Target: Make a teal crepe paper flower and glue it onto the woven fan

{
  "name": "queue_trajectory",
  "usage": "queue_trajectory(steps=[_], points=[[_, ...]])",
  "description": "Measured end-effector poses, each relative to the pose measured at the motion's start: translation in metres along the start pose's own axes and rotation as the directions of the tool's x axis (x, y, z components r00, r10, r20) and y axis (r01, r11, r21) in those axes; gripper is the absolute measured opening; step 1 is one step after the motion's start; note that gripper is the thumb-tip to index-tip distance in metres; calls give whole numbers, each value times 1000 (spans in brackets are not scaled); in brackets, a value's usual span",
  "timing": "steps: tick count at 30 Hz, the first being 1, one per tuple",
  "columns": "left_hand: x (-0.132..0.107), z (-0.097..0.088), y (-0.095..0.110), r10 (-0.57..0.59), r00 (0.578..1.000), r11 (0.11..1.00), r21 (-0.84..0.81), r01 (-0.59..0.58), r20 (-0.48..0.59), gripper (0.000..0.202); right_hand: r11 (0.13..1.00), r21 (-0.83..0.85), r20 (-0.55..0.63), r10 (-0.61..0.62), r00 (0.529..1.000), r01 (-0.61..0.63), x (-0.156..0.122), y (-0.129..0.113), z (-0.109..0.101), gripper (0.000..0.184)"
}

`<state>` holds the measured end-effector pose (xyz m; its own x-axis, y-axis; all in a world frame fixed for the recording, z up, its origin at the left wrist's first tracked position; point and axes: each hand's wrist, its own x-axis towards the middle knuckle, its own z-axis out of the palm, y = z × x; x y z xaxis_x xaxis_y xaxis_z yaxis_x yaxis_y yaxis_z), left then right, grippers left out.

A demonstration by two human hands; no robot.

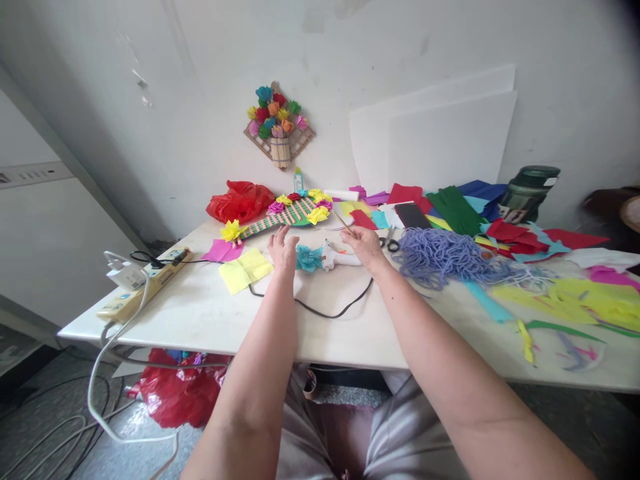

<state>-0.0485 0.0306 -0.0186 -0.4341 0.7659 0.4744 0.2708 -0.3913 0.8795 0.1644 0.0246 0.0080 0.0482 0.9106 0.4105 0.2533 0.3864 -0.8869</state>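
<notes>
My left hand point(283, 250) hovers over the table with its fingers apart and nothing visible in it. Just right of it lies a turquoise crepe-paper flower point(309, 259). Next to the flower is a white tool point(340, 259), which looks like a glue gun; my right hand partly covers it. A thin wooden stick point(345, 223) is pinched in my right hand point(365, 248), pointing up and left. Beyond both hands is a green woven fan-shaped piece point(287, 217) trimmed with paper flowers. Yellow paper squares point(245, 270) lie left of my left hand.
Black-handled scissors point(393, 245) and a heap of lilac yarn point(440, 257) lie to the right. A black cord point(330, 315) loops across the table near a power strip point(145, 287). Coloured paper sheets point(455, 210), a dark jar point(530, 193) and a red plastic bag point(240, 202) stand farther back.
</notes>
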Motion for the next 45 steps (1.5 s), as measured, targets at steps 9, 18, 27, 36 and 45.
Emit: queue_trajectory(steps=[9, 18, 27, 36, 45], points=[[-28, 18, 42, 391, 909, 909, 95, -406, 143, 6, 996, 90, 37, -32, 999, 28, -1, -2, 6, 17], [-31, 20, 39, 425, 869, 875, 133, -466, 254, 15, 986, 164, 203, -49, 978, 16, -7, -12, 7, 19], [-27, 21, 33, 387, 884, 855, 258, -450, 263, 20, 979, 59, 266, -202, 942, 194, -1, -1, 4, 22], [-27, 18, 33, 402, 869, 815, 320, -483, 289, 18, 917, -167, 376, -279, 884, 361, 0, -8, -7, 20], [-30, 19, 36, 455, 851, 782, 340, -523, 261, 20, 887, -313, 304, -244, 921, 339, -3, -8, 1, 18]])
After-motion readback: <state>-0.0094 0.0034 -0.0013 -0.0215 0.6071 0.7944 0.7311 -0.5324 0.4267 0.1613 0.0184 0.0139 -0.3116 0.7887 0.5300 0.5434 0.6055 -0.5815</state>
